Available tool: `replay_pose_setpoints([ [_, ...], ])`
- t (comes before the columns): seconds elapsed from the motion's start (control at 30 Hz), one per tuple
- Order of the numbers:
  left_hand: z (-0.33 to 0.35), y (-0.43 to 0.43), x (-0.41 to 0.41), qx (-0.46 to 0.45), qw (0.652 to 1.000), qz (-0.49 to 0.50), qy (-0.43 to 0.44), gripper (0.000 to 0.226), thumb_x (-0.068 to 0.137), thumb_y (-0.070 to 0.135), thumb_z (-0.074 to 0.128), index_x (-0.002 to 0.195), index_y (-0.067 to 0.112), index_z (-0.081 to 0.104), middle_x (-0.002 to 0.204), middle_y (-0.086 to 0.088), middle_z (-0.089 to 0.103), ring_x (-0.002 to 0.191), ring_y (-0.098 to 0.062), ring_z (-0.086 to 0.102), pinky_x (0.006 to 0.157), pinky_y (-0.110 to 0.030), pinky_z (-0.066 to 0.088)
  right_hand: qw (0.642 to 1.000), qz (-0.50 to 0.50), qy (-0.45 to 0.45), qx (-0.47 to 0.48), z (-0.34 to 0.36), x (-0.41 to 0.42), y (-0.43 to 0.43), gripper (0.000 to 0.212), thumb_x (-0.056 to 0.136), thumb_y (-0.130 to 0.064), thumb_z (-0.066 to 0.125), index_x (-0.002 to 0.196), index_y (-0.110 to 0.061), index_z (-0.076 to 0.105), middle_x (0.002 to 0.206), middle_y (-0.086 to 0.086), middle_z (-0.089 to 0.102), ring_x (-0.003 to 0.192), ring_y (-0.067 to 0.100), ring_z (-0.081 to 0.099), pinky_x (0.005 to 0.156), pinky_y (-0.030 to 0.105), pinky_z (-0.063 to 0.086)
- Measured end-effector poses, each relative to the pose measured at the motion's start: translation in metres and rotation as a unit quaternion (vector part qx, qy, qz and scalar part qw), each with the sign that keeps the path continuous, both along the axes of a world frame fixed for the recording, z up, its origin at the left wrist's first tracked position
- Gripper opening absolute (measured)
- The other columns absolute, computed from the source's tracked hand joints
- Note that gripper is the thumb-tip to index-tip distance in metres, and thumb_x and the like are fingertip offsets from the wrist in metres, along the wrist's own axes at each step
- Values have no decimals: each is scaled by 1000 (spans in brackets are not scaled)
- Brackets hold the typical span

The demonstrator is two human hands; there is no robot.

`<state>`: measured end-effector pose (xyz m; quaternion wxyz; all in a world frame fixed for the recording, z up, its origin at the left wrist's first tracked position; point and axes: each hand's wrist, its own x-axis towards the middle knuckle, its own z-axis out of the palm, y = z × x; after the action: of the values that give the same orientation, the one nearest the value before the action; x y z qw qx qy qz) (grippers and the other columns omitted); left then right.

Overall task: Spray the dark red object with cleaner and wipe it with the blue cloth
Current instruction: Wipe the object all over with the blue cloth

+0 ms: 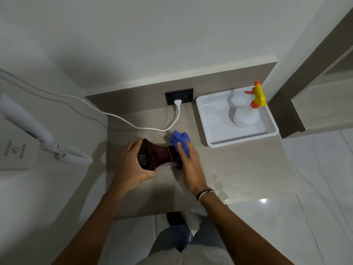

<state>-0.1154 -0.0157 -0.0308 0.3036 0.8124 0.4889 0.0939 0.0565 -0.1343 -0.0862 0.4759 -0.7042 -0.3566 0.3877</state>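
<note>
The dark red object (160, 154) is a flared, vase-like piece held on its side just above the wooden counter. My left hand (131, 165) grips its wide square mouth, which faces me. My right hand (189, 165) presses the crumpled blue cloth (179, 140) against its narrow far end, hiding that end. The white spray bottle (246, 117) with a yellow and orange trigger head stands upright in a white tray at the back right, apart from both hands.
The white tray (212, 129) sits at the counter's back right corner. A white cable (145, 128) runs across the counter to a black wall socket (179, 96). A wall-mounted hair dryer (24, 119) with a coiled cord hangs at the left. The counter's front edge (152, 215) is near my legs.
</note>
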Motion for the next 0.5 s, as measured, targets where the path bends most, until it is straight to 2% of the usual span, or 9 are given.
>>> replay_pose_setpoints([
  [0.07, 3, 3, 0, -33, 999, 19, -24, 103, 47, 20, 98, 143, 16, 59, 130, -3, 61, 114, -17, 63, 93, -22, 48, 998, -43, -7, -42, -10, 24, -3, 59, 111, -4, 52, 166, -22, 43, 166, 4, 51, 153, 26, 50, 127, 40, 42],
  [0.13, 4, 7, -5, -85, 992, 67, -62, 81, 49, 22, 94, 125, 26, 64, 116, 3, 70, 98, -2, 70, 78, -6, 49, 993, -99, 21, -61, -25, 42, -12, 70, 98, 23, 37, 160, -8, 42, 149, -3, 64, 132, 16, 68, 111, 33, 57],
  [0.2, 5, 10, -10, -126, 980, 129, -80, 62, 52, 25, 93, 107, 32, 65, 98, 9, 74, 88, 8, 71, 64, -2, 48, 985, -123, 96, -68, -23, 41, -17, 68, 97, 25, 32, 149, -16, 47, 134, -2, 70, 111, 9, 76, 87, 19, 63],
  [0.23, 5, 11, -11, -149, 973, 151, -89, 55, 55, 28, 94, 101, 33, 66, 91, 8, 76, 86, 7, 72, 60, -3, 49, 979, -131, 134, -79, -18, 37, -16, 64, 99, 23, 32, 144, -18, 50, 136, 8, 68, 116, 24, 75, 89, 25, 64],
  [0.3, 6, 13, -12, -188, 960, 178, -110, 50, 59, 43, 95, 101, 32, 71, 92, 8, 79, 87, -5, 76, 58, -9, 52, 963, -128, 221, -88, -25, 32, -13, 57, 102, 19, 32, 143, -14, 54, 142, 27, 63, 125, 52, 65, 102, 55, 62],
  [0.37, 8, 18, -14, -207, 960, 152, -113, 62, 62, 60, 91, 118, 47, 70, 106, 17, 78, 96, -4, 76, 68, -10, 54, 951, -137, 262, -94, -26, 26, -9, 53, 104, 17, 33, 145, -8, 55, 143, 32, 62, 123, 56, 65, 107, 68, 56],
  [0.4, 10, 20, -17, -218, 964, 120, -97, 77, 63, 65, 90, 133, 61, 58, 118, 26, 73, 105, 5, 71, 80, -11, 53, 945, -144, 277, -96, -28, 24, -6, 51, 104, 16, 33, 145, -7, 56, 143, 33, 62, 120, 54, 67, 107, 68, 56],
  [0.43, 12, 22, -22, -229, 968, 81, -70, 101, 61, 66, 93, 147, 70, 39, 131, 31, 65, 117, 11, 64, 93, -15, 51, 942, -151, 281, -102, -30, 25, -5, 50, 105, 15, 34, 145, -5, 56, 142, 33, 64, 117, 50, 68, 106, 65, 57],
  [0.5, 14, 21, -30, -235, 972, -1, -13, 139, 48, 63, 100, 156, 71, 12, 156, 25, 48, 137, 6, 52, 112, -28, 45, 943, -162, 270, -109, -32, 32, -1, 49, 105, 14, 35, 145, -5, 58, 136, 29, 68, 110, 40, 69, 97, 52, 64],
])
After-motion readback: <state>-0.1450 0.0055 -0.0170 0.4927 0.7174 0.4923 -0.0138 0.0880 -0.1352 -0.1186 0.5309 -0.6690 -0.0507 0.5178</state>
